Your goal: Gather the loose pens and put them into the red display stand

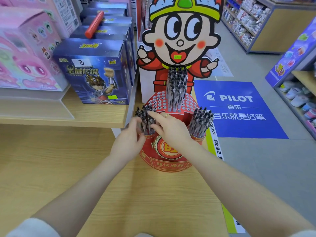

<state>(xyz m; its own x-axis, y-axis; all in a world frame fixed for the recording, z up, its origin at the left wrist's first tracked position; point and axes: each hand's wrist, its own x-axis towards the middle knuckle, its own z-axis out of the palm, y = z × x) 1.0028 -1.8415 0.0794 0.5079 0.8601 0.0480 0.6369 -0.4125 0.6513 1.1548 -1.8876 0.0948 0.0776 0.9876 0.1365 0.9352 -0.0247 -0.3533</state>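
The red display stand [168, 162] sits on the wooden counter [119, 194], backed by a tall cartoon figure board [181, 31]. Black-capped pens fill its left cup [145, 115], its right cup [201, 120] and a cluster in the holed top tier [176, 86]. My left hand [130, 135] curls around the left side of the bunch in the left cup. From the right, my right hand [168, 127] reaches over the same bunch with its index finger stretched across the pen tops and the other fingers touching the pens. No loose pens lie on the counter.
Blue boxed figures [95, 71] with a red tube [94, 24] on top and pink boxes [25, 57] stand on a raised shelf at the left. The counter edge runs just right of the stand. Beyond it is grey floor with a blue PILOT mat [239, 108] and shop shelves [297, 93].
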